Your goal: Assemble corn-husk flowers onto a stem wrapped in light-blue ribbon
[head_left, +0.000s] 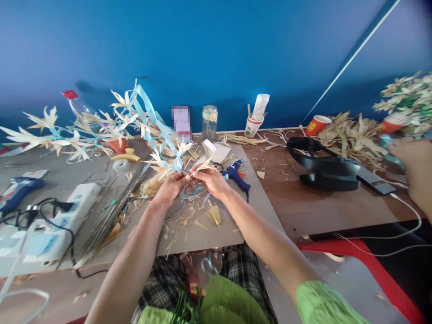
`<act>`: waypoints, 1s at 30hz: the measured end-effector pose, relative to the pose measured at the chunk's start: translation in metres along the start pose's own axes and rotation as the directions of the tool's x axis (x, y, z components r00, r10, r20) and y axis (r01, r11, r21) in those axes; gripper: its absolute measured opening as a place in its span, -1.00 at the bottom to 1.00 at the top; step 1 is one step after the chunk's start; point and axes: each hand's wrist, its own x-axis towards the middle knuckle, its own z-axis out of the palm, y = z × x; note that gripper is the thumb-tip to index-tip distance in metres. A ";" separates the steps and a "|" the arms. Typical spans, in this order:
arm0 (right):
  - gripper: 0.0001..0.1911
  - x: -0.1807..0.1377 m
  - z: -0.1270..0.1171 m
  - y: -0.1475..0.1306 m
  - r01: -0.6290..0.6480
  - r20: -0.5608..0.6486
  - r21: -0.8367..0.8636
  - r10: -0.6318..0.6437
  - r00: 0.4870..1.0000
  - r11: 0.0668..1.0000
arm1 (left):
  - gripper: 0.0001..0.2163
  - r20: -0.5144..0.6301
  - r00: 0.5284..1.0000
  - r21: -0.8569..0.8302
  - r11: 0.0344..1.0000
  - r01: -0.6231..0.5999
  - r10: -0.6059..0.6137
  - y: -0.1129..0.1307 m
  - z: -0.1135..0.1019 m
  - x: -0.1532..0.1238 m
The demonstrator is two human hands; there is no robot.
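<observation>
now straw flower stem (175,165) pinched between fingers of left hand (172,186), right hand (212,179).

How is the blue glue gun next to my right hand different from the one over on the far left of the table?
The glue gun by the right hand lies on the grey mat in sharp view, its orange trigger showing. The far-left glue gun rests by the white power strip among black cords and looks blurred at the edge of the picture. Both are blue, lying on their sides, and in nobody's grip.

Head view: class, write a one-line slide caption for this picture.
Both hands, left hand and right hand, hold a straw flower sprig over a littered table.
</observation>
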 end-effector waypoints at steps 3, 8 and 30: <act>-0.75 0.001 -0.001 -0.002 0.032 -0.012 -0.060 -0.033 0.999 0.998 | -0.74 0.052 0.999 0.064 0.998 -0.009 0.006 -0.002 -0.001 0.001; -0.72 0.003 -0.003 -0.002 0.050 -0.014 -0.127 -0.052 0.999 0.991 | -0.75 0.077 0.997 0.125 0.992 -0.021 0.011 -0.003 -0.002 0.000; -0.57 0.041 0.011 -0.047 0.113 -0.117 -0.775 -0.318 0.941 0.621 | -0.75 -0.295 0.954 -0.391 0.904 -0.174 0.056 0.018 -0.018 -0.008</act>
